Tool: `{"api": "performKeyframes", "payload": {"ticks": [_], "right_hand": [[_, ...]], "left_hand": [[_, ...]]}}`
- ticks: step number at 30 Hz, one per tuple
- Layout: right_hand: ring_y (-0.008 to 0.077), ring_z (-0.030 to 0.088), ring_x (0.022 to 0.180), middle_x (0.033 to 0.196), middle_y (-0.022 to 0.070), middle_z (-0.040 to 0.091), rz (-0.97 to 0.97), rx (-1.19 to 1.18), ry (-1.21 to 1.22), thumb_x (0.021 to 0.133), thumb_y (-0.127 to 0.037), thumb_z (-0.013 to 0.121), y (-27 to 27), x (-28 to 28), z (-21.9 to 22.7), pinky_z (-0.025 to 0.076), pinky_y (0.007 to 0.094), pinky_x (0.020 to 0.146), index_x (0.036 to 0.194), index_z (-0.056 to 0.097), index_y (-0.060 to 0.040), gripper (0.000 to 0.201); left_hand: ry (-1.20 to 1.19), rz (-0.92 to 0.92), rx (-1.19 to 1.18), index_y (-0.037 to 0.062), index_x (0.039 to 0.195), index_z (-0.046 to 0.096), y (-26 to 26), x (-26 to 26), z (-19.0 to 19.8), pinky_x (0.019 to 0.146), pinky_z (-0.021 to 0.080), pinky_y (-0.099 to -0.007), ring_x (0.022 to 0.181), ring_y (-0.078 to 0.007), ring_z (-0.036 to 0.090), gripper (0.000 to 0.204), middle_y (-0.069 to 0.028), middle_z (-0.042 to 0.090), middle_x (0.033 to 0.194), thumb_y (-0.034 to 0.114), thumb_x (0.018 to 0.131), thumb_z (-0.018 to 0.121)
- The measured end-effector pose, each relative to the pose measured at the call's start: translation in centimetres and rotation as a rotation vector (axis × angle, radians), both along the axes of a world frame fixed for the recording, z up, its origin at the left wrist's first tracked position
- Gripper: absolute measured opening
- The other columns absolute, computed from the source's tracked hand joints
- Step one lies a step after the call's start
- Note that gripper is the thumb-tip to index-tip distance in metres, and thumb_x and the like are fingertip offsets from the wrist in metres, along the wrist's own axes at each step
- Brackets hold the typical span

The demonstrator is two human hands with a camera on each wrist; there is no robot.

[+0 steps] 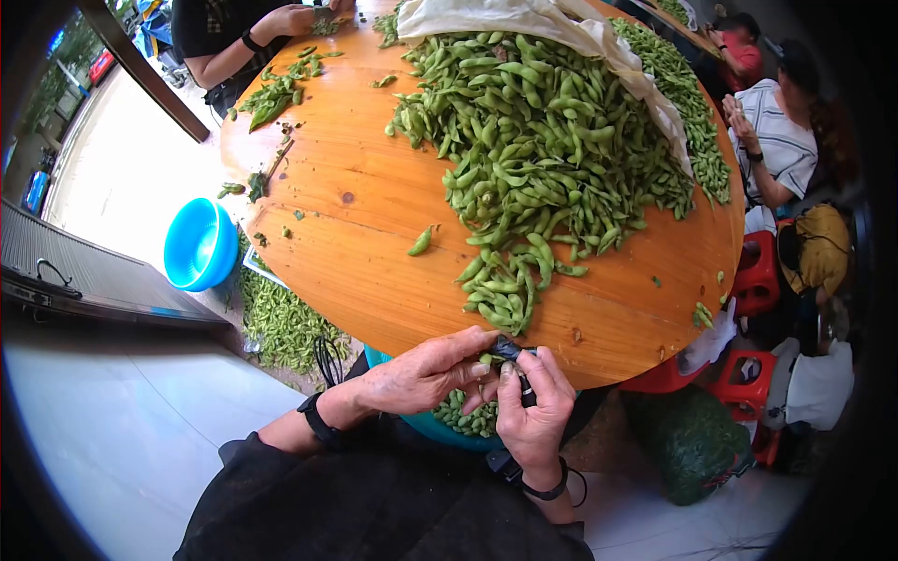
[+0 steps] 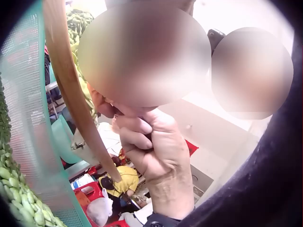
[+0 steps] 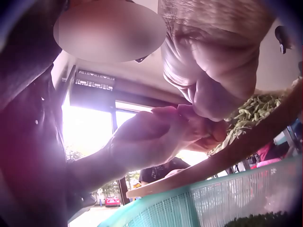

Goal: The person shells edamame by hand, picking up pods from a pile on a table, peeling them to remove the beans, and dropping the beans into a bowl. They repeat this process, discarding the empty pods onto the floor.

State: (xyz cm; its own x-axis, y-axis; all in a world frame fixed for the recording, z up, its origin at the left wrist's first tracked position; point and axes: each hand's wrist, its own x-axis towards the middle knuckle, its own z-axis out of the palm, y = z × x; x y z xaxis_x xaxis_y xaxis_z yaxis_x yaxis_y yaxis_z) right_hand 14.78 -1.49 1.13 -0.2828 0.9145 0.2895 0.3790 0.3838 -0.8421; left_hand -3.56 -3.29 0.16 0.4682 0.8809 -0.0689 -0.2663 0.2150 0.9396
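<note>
In the head view both hands meet at the near edge of the table, above a teal basket (image 1: 372, 358) holding green beans or short pods (image 1: 468, 418). My left hand (image 1: 426, 372) pinches a green soybean pod (image 1: 485, 359) between thumb and fingers. My right hand (image 1: 537, 411) grips a small black tool (image 1: 528, 391); its exact kind cannot be told. Something dark (image 1: 506, 348) sits at the left fingertips, close to the tool. Just beyond the hands, a large heap of soybean pods (image 1: 552, 131) covers much of the wooden table (image 1: 365, 215).
A single pod (image 1: 421, 241) lies apart on the table. A pale cloth (image 1: 524, 17) borders the heap. To the left are a blue basin (image 1: 201, 245) and more pods (image 1: 281, 323) below the table. Red stools (image 1: 748, 381) and a green sack (image 1: 687, 444) stand right; other people sit around.
</note>
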Motion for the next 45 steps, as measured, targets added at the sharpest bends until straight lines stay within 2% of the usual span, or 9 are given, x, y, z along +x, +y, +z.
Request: {"api": "performKeyframes", "payload": {"ticks": [4, 8, 15, 19, 24, 34, 39, 43, 45], "right_hand": [[0.022, 0.064, 0.065, 0.082, 0.0125, 0.059, 0.029, -0.061, 0.05, 0.083, 0.005, 0.064, -0.2, 0.0, 0.6, 0.049, 0.0318, 0.055, 0.095, 0.065, 0.0066, 0.012], [0.022, 0.064, 0.064, 0.082, 0.0129, 0.058, 0.032, -0.126, 0.09, 0.083, 0.006, 0.064, -0.5, 0.1, -0.5, 0.049, 0.0315, 0.055, 0.096, 0.065, 0.0062, 0.013], [0.0304, 0.061, 0.068, 0.083, 0.0157, 0.054, 0.01, 0.218, -0.134, 0.082, 0.007, 0.063, -0.8, -0.7, -0.5, 0.049, 0.0359, 0.057, 0.099, 0.062, 0.0048, 0.017], [0.0317, 0.058, 0.067, 0.082, 0.0165, 0.053, -0.025, 0.259, -0.175, 0.082, 0.007, 0.063, -0.9, -0.9, -0.7, 0.049, 0.0385, 0.059, 0.097, 0.062, 0.0056, 0.015], [0.0308, 0.058, 0.067, 0.081, 0.0156, 0.053, -0.022, 0.227, -0.133, 0.081, 0.006, 0.063, -0.7, -0.5, -0.7, 0.048, 0.0367, 0.059, 0.096, 0.062, 0.0049, 0.015], [0.0236, 0.059, 0.066, 0.08, 0.0122, 0.055, 0.044, 0.1, 0.018, 0.08, 0.007, 0.063, -0.5, 0.1, -0.8, 0.047, 0.0324, 0.059, 0.095, 0.063, 0.0042, 0.016], [0.0258, 0.06, 0.067, 0.082, 0.0132, 0.056, 0.096, 0.043, 0.032, 0.081, 0.006, 0.064, -0.5, 0.5, -0.8, 0.049, 0.0337, 0.058, 0.097, 0.064, 0.004, 0.016], [0.0294, 0.063, 0.068, 0.084, 0.015, 0.057, 0.103, 0.102, -0.012, 0.081, 0.005, 0.065, -0.6, 0.3, -1.1, 0.051, 0.0356, 0.058, 0.098, 0.064, 0.0035, 0.017], [0.0298, 0.062, 0.068, 0.084, 0.0155, 0.056, 0.076, 0.176, -0.074, 0.08, 0.006, 0.065, -0.9, -0.2, -0.9, 0.05, 0.0364, 0.058, 0.099, 0.064, 0.0031, 0.018]], "left_hand": [[0.066, -0.027, 0.049, -0.0026, 0.145, 0.032, -0.1, -0.7, 0.3, 0.074, 0.051, -0.0282, 0.079, -0.0129, 0.06, 0.041, -0.0076, 0.055, 0.102, 0.009, 0.107, 0.039], [-0.062, -0.044, -0.035, -0.0024, 0.142, 0.037, -0.3, -0.7, -0.2, 0.075, 0.051, -0.028, 0.08, -0.0126, 0.06, 0.038, -0.0075, 0.055, 0.103, 0.013, 0.107, 0.04], [-0.008, 0.1, -0.159, -0.0004, 0.133, 0.047, -0.5, 0.6, 0.0, 0.068, 0.047, -0.0252, 0.074, -0.0089, 0.055, 0.034, -0.0018, 0.054, 0.086, 0.022, 0.108, 0.042], [0.037, 0.155, -0.172, -0.0014, 0.132, 0.047, -0.7, 1.7, 0.0, 0.065, 0.046, -0.0257, 0.072, -0.0093, 0.051, 0.032, -0.0021, 0.049, 0.089, 0.019, 0.108, 0.042], [0.15, 0.184, -0.044, -0.0054, 0.137, 0.042, -0.7, 1.9, 0.2, 0.063, 0.044, -0.0274, 0.075, -0.0123, 0.049, 0.034, -0.0067, 0.04, 0.098, 0.01, 0.106, 0.04], [0.193, 0.072, 0.19, -0.0062, 0.139, 0.04, -0.4, 0.3, -0.1, 0.064, 0.045, -0.0322, 0.075, -0.018, 0.052, 0.037, -0.0094, 0.041, 0.096, -0.002, 0.102, 0.04], [0.256, -0.011, 0.327, -0.0072, 0.138, 0.039, -0.2, -0.8, 0.0, 0.066, 0.046, -0.0335, 0.077, -0.0201, 0.056, 0.038, -0.0115, 0.042, 0.096, -0.005, 0.1, 0.04], [0.138, 0.025, 0.217, -0.0061, 0.139, 0.039, -0.7, -0.4, -0.3, 0.067, 0.045, -0.0311, 0.075, -0.0183, 0.054, 0.038, -0.0092, 0.041, 0.096, -0.002, 0.102, 0.04], [0.002, 0.054, 0.004, -0.0053, 0.138, 0.043, -0.8, 0.0, -0.3, 0.066, 0.045, -0.0285, 0.073, -0.0148, 0.05, 0.036, -0.0062, 0.04, 0.096, 0.003, 0.103, 0.039]]}}
